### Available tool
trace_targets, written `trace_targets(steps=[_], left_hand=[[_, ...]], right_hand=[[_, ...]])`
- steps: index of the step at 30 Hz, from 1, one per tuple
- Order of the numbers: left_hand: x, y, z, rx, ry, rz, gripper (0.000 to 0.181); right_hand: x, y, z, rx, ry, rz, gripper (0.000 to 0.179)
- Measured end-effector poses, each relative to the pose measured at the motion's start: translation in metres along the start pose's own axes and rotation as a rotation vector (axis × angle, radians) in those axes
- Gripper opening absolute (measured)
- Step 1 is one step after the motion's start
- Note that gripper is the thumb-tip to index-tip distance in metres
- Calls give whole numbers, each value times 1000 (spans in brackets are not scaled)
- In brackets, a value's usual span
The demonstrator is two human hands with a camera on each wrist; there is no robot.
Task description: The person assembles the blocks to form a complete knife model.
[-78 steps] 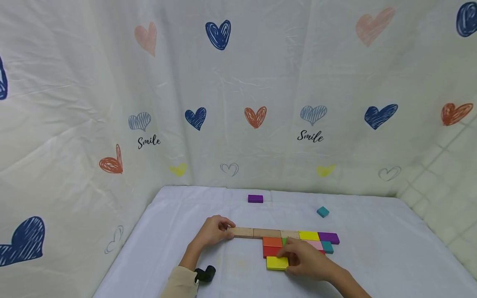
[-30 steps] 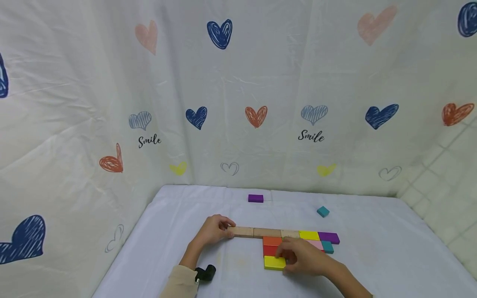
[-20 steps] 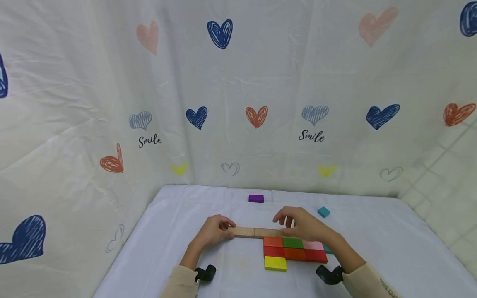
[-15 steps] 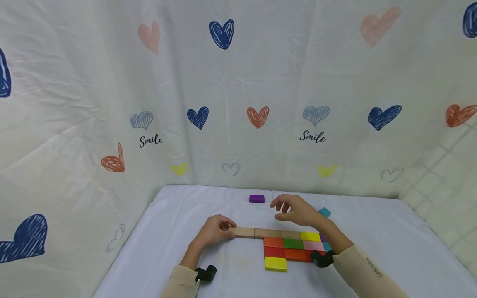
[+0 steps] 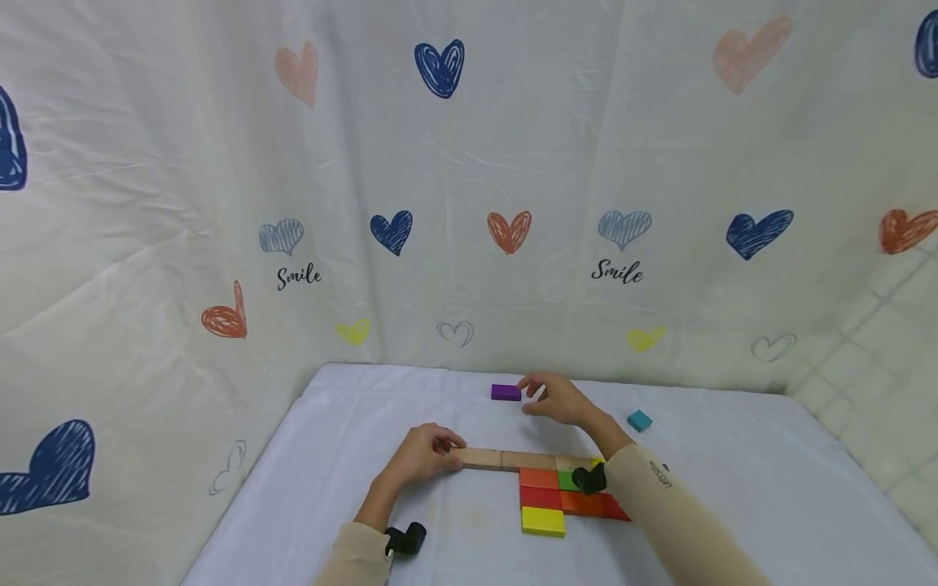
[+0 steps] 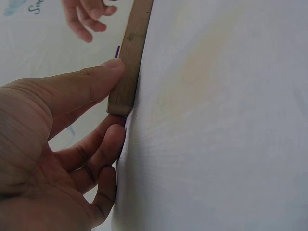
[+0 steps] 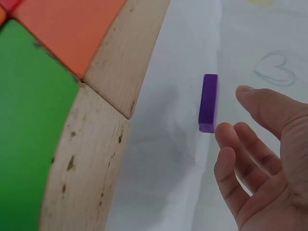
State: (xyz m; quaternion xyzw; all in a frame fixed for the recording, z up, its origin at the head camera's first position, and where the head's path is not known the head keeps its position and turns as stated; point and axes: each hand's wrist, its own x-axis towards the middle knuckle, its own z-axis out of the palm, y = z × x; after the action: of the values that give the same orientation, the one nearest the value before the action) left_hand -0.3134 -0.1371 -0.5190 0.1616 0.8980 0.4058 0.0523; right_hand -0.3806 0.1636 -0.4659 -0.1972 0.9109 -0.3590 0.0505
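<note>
My left hand [image 5: 421,454] pinches the left end of a plain wooden block [image 5: 479,458], which heads a straight row of blocks. In the left wrist view, the thumb lies on that wooden block [image 6: 127,72] with fingers behind it. My right hand [image 5: 557,399] is at the back of the table, fingers parted and slightly bent, just right of a purple block [image 5: 506,392]. A small gap separates that hand from the purple block [image 7: 208,101] in the right wrist view. Below the row sit orange [image 5: 538,478], green, red and yellow [image 5: 543,521] blocks; my right forearm hides several others.
A teal block [image 5: 640,421] lies alone at the back right of the white-covered table [image 5: 293,521]. A white curtain [image 5: 542,163] with printed hearts hangs behind. Black devices are strapped at both wrists, the left one [image 5: 405,539] resting low over the cloth.
The yellow block slid slightly left under the red one, then my right hand let go of it. That hand moved back across the row to the purple block. My left hand stayed in place.
</note>
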Motion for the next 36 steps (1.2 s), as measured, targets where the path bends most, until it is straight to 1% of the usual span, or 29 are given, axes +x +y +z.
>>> trace_targets(steps=[8, 10, 13, 17, 23, 25, 31, 36], left_hand=[[1, 0, 1, -13, -3, -4, 21], [1, 0, 0, -16, -3, -5, 21], [0, 1, 0, -19, -2, -4, 21], [-1, 1, 0, -17, 0, 3, 21], [-1, -1, 0, -1, 3, 12, 21], [-1, -1, -1, 0, 3, 15, 21], [-1, -1, -2, 3, 4, 22, 20], [0, -1, -2, 4, 6, 25, 21]], right_hand=[[20, 11, 4, -35, 8, 100, 39], [24, 13, 5, -53, 10, 111, 40], [30, 15, 6, -70, 15, 94, 42], [36, 17, 11, -64, 15, 73, 45], [44, 19, 19, -84, -7, 127, 45], [45, 19, 21, -92, -6, 132, 46], [47, 15, 24, -115, -7, 103, 47], [47, 15, 20, -150, -49, 73, 48]])
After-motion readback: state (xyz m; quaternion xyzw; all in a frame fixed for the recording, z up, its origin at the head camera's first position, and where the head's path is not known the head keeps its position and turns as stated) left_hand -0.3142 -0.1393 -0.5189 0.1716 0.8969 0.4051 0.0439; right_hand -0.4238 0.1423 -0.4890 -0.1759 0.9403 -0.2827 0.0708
